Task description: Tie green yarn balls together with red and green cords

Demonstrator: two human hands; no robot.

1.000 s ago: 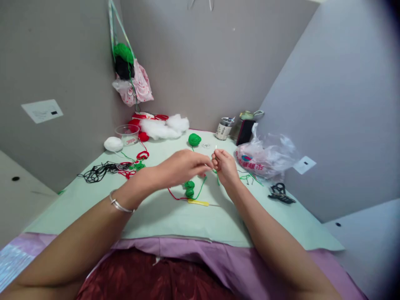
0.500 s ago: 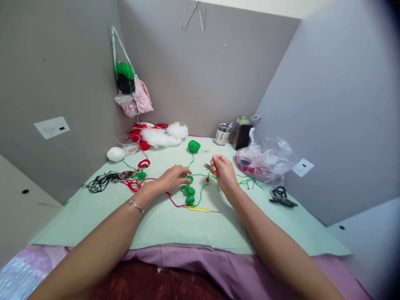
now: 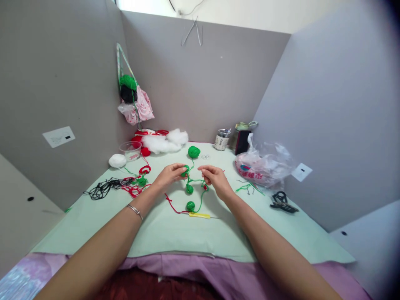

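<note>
While a tangle of black yarn (image 3: 108, 188) lies off to the left, my left hand (image 3: 171, 175) pinches a small green ball (image 3: 186, 169) between thumb and fingers, at its right edge. Toward me, two more green balls (image 3: 189, 189) lie on the table (image 3: 162, 233), the nearest just beside a yellow handle (image 3: 200, 215). My right hand (image 3: 216, 179) hovers farther right, fingertips drawn close; whether they grip anything, I cannot tell. Beyond it sits a plastic bag (image 3: 262, 164).

The pale green table (image 3: 175, 237) bears two small green balls (image 3: 190, 206), a yellow-handled hook (image 3: 199, 215), tangled black cord (image 3: 106, 188), a plastic bag (image 3: 264, 166) and a black hair clip (image 3: 283, 203).
</note>
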